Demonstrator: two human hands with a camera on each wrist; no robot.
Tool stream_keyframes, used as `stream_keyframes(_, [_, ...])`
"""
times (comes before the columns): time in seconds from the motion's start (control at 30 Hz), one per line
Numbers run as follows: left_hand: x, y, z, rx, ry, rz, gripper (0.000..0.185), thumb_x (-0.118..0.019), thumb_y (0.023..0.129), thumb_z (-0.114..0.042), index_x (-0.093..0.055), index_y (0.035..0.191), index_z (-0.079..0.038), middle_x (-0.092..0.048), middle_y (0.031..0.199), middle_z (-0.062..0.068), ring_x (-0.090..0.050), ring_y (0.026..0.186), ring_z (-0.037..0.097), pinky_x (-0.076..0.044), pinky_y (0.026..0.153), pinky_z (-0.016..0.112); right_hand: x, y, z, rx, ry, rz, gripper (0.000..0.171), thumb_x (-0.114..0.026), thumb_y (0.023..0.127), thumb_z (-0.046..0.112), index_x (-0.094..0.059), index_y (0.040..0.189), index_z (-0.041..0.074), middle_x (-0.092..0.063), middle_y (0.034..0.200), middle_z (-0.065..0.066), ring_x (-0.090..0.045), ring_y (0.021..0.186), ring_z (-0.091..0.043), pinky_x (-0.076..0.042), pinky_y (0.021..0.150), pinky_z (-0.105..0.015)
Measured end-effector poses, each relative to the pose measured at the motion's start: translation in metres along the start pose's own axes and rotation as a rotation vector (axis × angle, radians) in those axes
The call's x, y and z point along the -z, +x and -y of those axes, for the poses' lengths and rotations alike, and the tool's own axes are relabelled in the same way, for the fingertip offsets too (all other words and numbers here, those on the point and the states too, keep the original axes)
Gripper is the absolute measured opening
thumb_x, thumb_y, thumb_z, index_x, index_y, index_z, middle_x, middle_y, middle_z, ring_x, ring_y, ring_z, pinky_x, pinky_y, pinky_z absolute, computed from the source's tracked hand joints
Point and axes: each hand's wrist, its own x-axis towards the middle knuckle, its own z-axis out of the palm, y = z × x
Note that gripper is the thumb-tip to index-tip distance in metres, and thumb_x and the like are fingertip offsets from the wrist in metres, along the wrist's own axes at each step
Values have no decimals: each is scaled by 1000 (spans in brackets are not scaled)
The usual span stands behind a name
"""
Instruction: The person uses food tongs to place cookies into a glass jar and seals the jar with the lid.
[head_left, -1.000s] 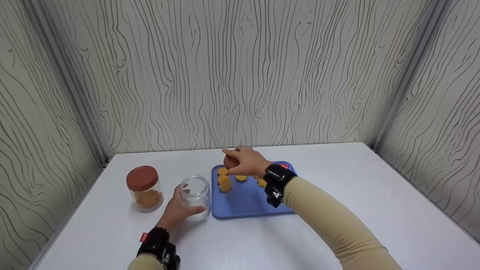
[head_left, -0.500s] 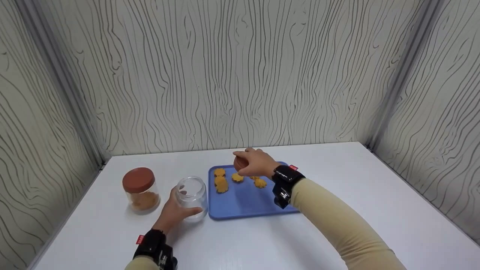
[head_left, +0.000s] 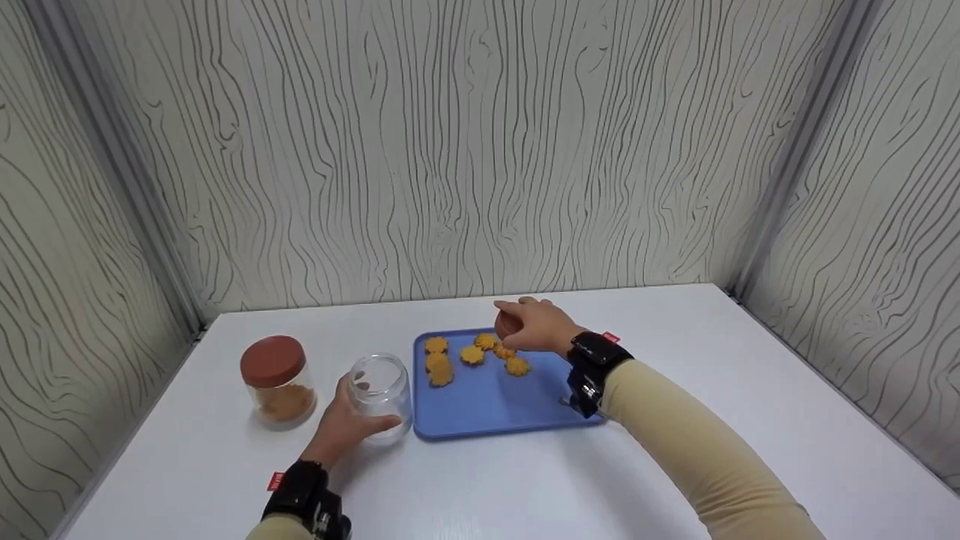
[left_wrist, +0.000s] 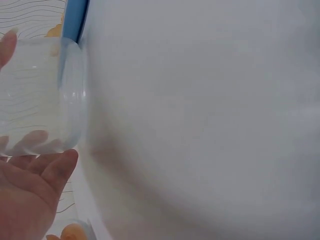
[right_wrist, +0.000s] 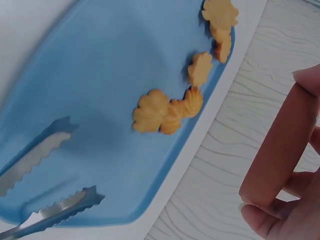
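My left hand (head_left: 341, 424) grips a clear plastic jar (head_left: 388, 405) standing on the table, its thumb and fingers on opposite sides. The jar has no lid on, and its mouth faces up; nothing shows inside it. Above the back right part of a blue tray (head_left: 487, 412), my right hand (head_left: 546, 326) holds a reddish-brown jar lid (head_left: 508, 322) by its edge. In the right wrist view the lid (right_wrist: 282, 145) is seen edge-on between thumb and fingers. Several flower-shaped cookies (head_left: 472, 355) lie on the tray's left and back parts.
Metal tongs (right_wrist: 60, 207) with toothed ends lie on the tray, mostly hidden by the right wrist in the head view. At the left stands a second jar (head_left: 281, 405), capped with a reddish-brown lid (head_left: 272, 361) and holding cookies. A wood-patterned wall (head_left: 450, 150) rises behind.
Carrying the lid, my right hand has moved right across the tray, uncovering more cookies. My left hand keeps its hold on the jar. The whole head view has shifted slightly.
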Motion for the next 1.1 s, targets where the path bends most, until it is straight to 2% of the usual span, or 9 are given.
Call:
stream_keyframes(0.17, [0,-1,1,-9,9,-6,109,-88,71,-26,-17,148,4,-36,144,31,-37,131,44,-32,107,58,2,-4,-13,-29,-12,-3,76,-65,79,31,-41,149,16,-49,136,-23,-51,108,-38,-41,92,-50])
stream_keyframes(0.3, [0,0,2,-21,12,-11,108,-88,70,-26,-18,147,5,-38,143,31,-38,130,44,-32,106,58,3,-7,-23,-41,-23,-12,74,-65,79,30,-42,148,14,-50,133,-24,-53,108,-38,-41,92,-51])
stream_keyframes(0.53, [-1,-1,2,-19,13,-13,105,-88,71,-24,-21,146,4,-42,141,28,-40,129,43,-33,106,56,6,-12,-43,-92,-29,-50,73,-66,78,28,-45,146,14,-56,120,-22,-54,97,-37,-44,83,-49])
stream_keyframes(0.83, [1,-1,2,-9,11,-10,109,-89,70,-26,-19,147,5,-37,143,31,-37,131,43,-31,107,56,9,-20,-68,-155,-16,-60,73,-68,77,28,-47,144,10,-57,116,-20,-52,96,-36,-44,83,-48])
stream_keyframes(1.1, [0,-1,1,-35,-6,-15,103,-89,70,-23,-23,145,4,-44,138,28,-43,127,42,-35,105,55,14,-31,-87,-227,-20,-65,73,-72,77,28,-48,143,8,-57,111,-20,-55,94,-35,-46,80,-47])
